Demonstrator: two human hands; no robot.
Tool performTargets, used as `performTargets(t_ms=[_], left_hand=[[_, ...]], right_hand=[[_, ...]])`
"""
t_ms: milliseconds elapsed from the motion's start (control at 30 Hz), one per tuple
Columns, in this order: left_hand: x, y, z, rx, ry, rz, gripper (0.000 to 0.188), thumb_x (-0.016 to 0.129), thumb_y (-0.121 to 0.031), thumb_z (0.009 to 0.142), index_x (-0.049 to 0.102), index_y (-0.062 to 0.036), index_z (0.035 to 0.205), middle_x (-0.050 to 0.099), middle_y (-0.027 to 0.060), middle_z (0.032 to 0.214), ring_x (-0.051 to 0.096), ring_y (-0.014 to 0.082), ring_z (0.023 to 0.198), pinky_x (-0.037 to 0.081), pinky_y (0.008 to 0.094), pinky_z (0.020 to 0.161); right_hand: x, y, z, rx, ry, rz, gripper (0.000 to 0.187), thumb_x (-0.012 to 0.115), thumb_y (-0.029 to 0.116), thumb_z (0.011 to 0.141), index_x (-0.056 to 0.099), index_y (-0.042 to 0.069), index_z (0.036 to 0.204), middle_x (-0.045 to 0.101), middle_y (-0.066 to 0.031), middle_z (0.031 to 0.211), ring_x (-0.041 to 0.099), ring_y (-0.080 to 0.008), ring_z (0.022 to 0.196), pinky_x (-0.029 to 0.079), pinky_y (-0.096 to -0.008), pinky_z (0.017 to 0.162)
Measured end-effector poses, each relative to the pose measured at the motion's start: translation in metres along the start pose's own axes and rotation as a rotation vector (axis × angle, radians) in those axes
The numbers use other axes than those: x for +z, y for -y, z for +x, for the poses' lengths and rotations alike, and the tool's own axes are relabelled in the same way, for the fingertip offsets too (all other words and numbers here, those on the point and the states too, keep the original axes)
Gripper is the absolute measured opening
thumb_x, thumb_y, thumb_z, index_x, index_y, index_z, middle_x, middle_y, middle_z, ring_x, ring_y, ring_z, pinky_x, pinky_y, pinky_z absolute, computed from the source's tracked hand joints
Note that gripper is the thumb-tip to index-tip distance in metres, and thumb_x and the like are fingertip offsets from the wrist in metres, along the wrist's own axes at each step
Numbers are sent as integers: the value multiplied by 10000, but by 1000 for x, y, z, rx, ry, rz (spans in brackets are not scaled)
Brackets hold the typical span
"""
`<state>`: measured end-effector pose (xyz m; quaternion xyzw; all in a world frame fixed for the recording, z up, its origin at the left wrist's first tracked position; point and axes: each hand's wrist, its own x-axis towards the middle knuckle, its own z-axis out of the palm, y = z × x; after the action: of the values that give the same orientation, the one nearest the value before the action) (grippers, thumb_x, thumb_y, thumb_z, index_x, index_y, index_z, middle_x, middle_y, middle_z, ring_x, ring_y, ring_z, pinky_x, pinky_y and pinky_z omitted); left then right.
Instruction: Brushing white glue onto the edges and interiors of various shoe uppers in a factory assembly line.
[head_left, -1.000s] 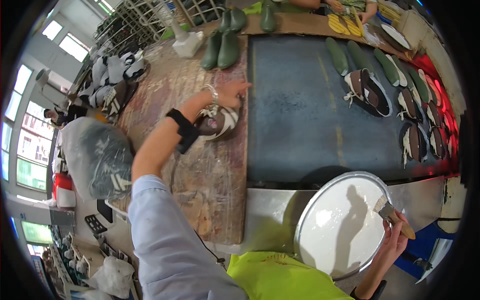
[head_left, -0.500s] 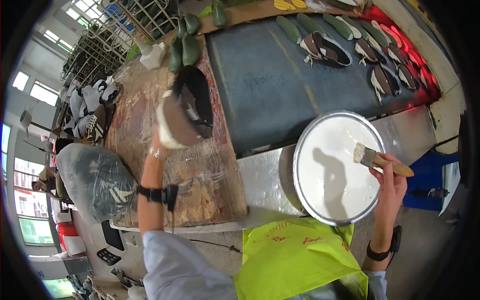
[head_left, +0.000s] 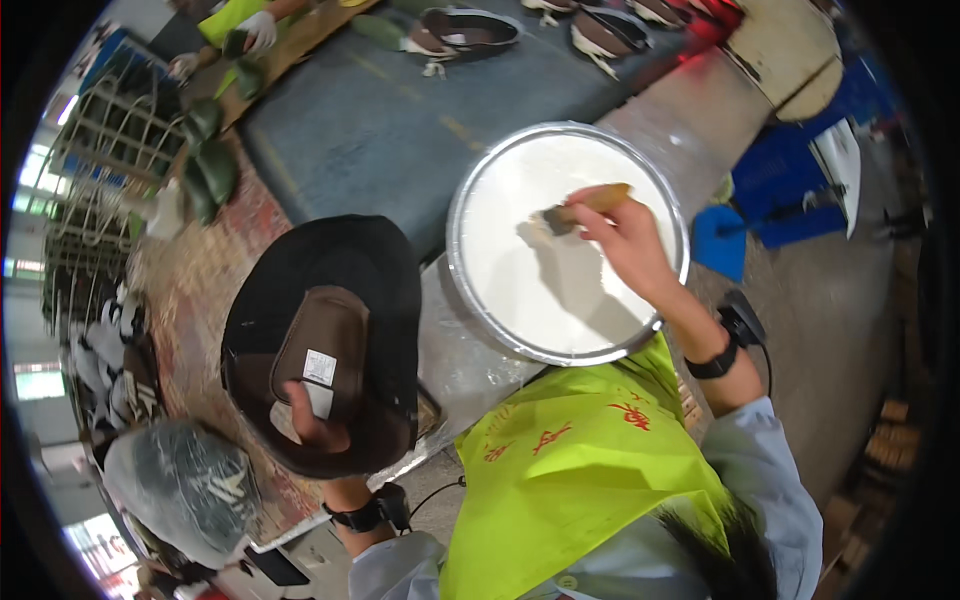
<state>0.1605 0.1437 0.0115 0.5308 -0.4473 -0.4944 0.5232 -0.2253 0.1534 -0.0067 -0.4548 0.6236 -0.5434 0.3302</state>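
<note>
My left hand (head_left: 318, 428) grips a dark brown and black shoe upper (head_left: 395, 320), its thumb inside the opening and the other fingers hidden beneath. The opening faces up, showing a brown lining with a white label. My right hand (head_left: 632, 250) pinches a paintbrush (head_left: 606, 196) by its wooden handle. The brush is over a round metal-rimmed bucket (head_left: 456, 240) of white liquid (head_left: 500, 285). Its bristles point left at the liquid's surface; I cannot tell how deep they sit. The bucket stands right of the shoe upper, apart from it.
Beyond the bucket runs a dark conveyor belt (head_left: 370, 140) with shoe uppers (head_left: 470, 32) along its far side. Green shoe lasts (head_left: 212, 165) stand at the worn wooden board's far end (head_left: 190, 280). A filled plastic bag (head_left: 180, 490) lies left. Another person's gloved hand (head_left: 262, 32) holds a last.
The shoe upper has come nearer and turned so its opening shows. My right hand has moved the brush left, farther over the bucket. The whole view has swung to the right.
</note>
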Motion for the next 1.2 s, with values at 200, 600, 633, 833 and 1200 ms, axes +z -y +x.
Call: performTargets(t_ms=[200, 600, 633, 833, 1200], left_hand=[[57, -33, 19, 641, 410, 632, 395, 619, -102, 818, 502, 22, 1173, 579, 159, 1128, 561, 218, 1056, 406, 379, 940], [116, -21, 61, 347, 973, 521, 323, 588, -14, 785, 527, -45, 1101, 577, 125, 1030, 589, 229, 941, 465, 331, 835], [120, -25, 62, 343, 986, 520, 323, 588, -14, 785, 527, -45, 1101, 577, 125, 1030, 589, 229, 941, 465, 331, 835], [129, -36, 75, 476, 1113, 642, 232, 562, -72, 846, 535, -56, 1077, 583, 101, 1004, 595, 222, 903, 484, 330, 831], [155, -62, 30, -270, 432, -4, 184, 546, -131, 881, 561, -67, 1053, 589, 86, 1008, 597, 208, 914, 486, 351, 842]], right_hand=[[5, -10, 16, -59, 42, -516, 152, 567, 112, 870, 613, -12, 945, 652, -141, 825, 639, -195, 723, 503, -285, 648], [-3, 26, 8, -32, 219, 263, 139, 519, 8, 872, 594, -37, 979, 605, -67, 939, 568, -128, 908, 457, -258, 810], [-1, 30, 9, -24, 208, 263, 139, 519, 8, 872, 594, -37, 979, 605, -67, 939, 568, -128, 908, 457, -258, 810], [-12, 39, 11, -229, 193, -63, 140, 562, 75, 849, 594, -10, 956, 646, -120, 859, 638, -218, 787, 490, -300, 718], [-11, 23, -21, -349, 116, -357, 109, 608, 36, 770, 613, 51, 878, 599, -83, 841, 596, -281, 736, 477, -333, 617]])
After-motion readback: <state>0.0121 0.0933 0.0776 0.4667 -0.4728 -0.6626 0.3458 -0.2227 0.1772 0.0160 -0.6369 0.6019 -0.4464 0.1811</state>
